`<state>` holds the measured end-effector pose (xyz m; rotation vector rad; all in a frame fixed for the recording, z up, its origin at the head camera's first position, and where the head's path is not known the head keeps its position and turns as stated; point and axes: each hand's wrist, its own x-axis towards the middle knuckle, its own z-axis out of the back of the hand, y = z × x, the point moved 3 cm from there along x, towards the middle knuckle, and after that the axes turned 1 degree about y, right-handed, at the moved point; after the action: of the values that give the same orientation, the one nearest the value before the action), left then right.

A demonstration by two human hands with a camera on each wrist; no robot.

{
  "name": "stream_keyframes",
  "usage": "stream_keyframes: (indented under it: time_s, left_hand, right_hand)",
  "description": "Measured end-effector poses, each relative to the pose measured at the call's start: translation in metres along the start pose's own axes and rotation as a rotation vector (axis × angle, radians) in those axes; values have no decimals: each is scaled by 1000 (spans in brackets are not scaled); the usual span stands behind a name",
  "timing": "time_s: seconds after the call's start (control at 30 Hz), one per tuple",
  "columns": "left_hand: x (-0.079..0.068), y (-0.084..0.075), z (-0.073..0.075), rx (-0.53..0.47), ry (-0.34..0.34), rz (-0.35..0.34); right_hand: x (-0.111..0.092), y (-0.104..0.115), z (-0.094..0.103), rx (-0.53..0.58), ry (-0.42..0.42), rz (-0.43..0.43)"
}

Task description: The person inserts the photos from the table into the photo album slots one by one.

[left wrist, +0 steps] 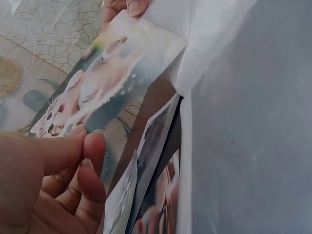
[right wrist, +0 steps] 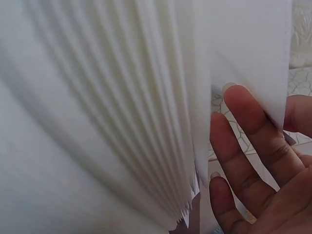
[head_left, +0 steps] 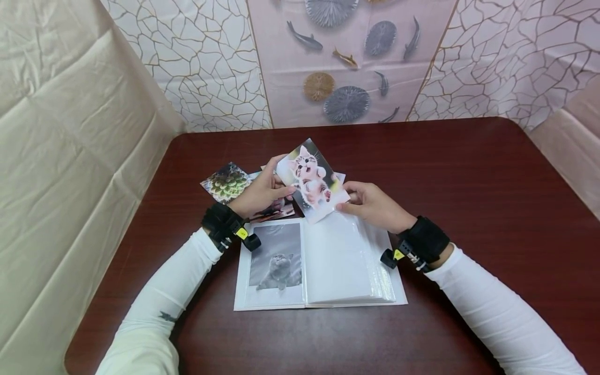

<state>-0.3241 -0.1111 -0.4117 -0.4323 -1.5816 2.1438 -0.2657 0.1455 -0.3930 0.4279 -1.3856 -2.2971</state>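
Observation:
A photo of a kitten (head_left: 309, 177) is held tilted above the top edge of an open photo album (head_left: 240, 297). My left hand (head_left: 264, 191) pinches its left side between thumb and fingers, as the left wrist view also shows. On the opposite side, my right hand (head_left: 372, 204) pinches the photo's lower right corner. The album's left page carries a grey photo of a cat (head_left: 279, 268); its right page (head_left: 335, 260) is a white sleeve with no picture showing. In the right wrist view the album's fanned pages (right wrist: 122, 97) stand beside the right hand's fingers.
Behind the album lie several loose photos, partly hidden by the left hand; one shows a green succulent (head_left: 228, 182). All rest on a dark red-brown table (head_left: 469, 172). Patterned cloth (head_left: 347, 62) hangs at the back, and a cream cloth (head_left: 70, 182) at the left.

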Motion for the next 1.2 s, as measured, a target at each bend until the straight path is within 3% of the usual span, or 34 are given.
stream_keyframes:
  time_s: [0.43,0.73,1.2]
  left_hand:
    - [-1,-2,4,67,28,-7]
    - [0,2,-2,-49,34,-60]
    - [0,0,-4,-28,66,-99]
  right_hand:
    - [2,0,4,10,-15,-16]
    - [3,-2,1,30,-6,-17]
    - [2,-1,0,60,0,-6]
